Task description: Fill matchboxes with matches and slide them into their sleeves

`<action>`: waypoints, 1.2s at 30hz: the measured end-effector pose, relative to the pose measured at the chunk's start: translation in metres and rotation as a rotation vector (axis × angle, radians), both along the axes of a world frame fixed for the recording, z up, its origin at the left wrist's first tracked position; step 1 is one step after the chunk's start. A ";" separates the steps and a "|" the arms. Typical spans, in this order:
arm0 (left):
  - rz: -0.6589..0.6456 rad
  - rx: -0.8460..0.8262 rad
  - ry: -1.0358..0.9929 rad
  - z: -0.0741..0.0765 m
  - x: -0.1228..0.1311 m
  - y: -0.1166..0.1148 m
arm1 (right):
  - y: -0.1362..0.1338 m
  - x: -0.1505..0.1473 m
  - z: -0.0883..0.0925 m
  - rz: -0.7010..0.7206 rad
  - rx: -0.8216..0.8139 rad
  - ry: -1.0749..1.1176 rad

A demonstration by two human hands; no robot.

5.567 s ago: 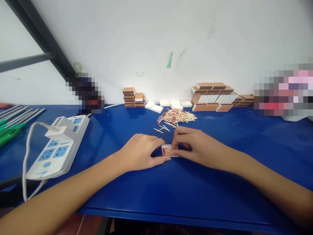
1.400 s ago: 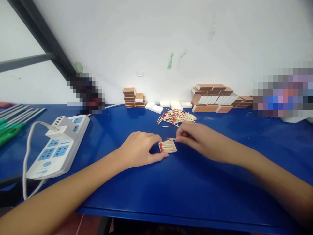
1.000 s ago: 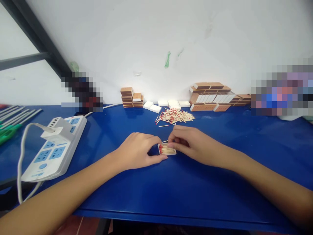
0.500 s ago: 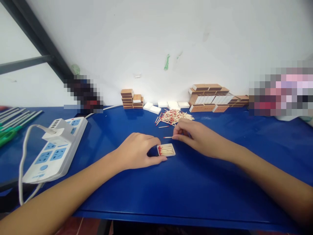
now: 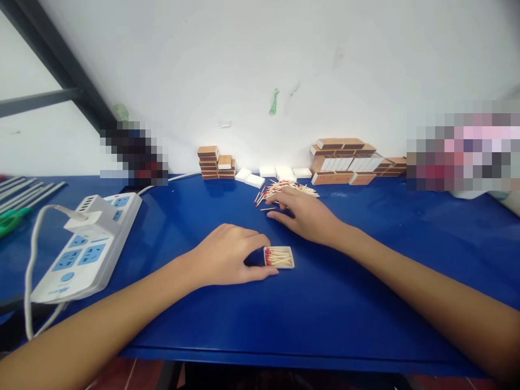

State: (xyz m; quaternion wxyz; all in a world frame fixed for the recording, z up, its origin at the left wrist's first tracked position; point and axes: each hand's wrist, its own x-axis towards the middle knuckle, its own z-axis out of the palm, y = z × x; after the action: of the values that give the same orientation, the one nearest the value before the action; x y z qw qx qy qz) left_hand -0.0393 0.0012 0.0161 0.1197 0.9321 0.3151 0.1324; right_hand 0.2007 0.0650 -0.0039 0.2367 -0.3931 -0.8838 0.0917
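Note:
A small white matchbox tray, partly filled with red-tipped matches, lies on the blue table. My left hand rests beside it, thumb and fingers closed on the tray's left end. My right hand is stretched forward, away from the tray. Its fingers lie spread at the near edge of the loose pile of matches, with the thumb apart; I see nothing held in it.
Stacks of brown matchboxes and empty white trays line the wall. A white power strip with a plug and cable lies at the left, green-handled tools beyond it. The table's front edge is close below my arms.
My right hand, which pinched a match near the tray half a second ago, has moved forward to the match pile. My left hand has stayed on the tray.

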 end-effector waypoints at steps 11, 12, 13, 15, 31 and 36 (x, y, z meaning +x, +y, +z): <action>0.141 0.048 -0.026 -0.001 -0.003 0.006 | -0.025 0.011 0.011 -0.025 -0.095 0.058; 0.161 0.055 -0.033 -0.002 -0.003 0.007 | -0.028 0.014 0.014 -0.030 -0.118 0.091; 0.174 0.060 -0.037 -0.002 -0.004 0.007 | -0.031 0.016 0.016 -0.033 -0.130 0.118; 0.189 0.062 -0.036 -0.003 -0.004 0.008 | -0.036 0.017 0.022 -0.023 -0.125 0.155; 0.262 0.077 -0.054 -0.002 -0.005 0.012 | -0.048 -0.005 0.011 -0.149 -0.303 0.488; 0.228 0.066 -0.026 -0.001 -0.005 0.010 | -0.022 0.013 0.002 -0.320 -0.040 0.254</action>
State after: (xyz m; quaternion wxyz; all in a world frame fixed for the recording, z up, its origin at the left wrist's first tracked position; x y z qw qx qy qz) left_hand -0.0439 0.0113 0.0150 0.0769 0.8919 0.4131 0.1674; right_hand 0.2139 0.0432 -0.0019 0.3498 -0.5184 -0.7712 0.1194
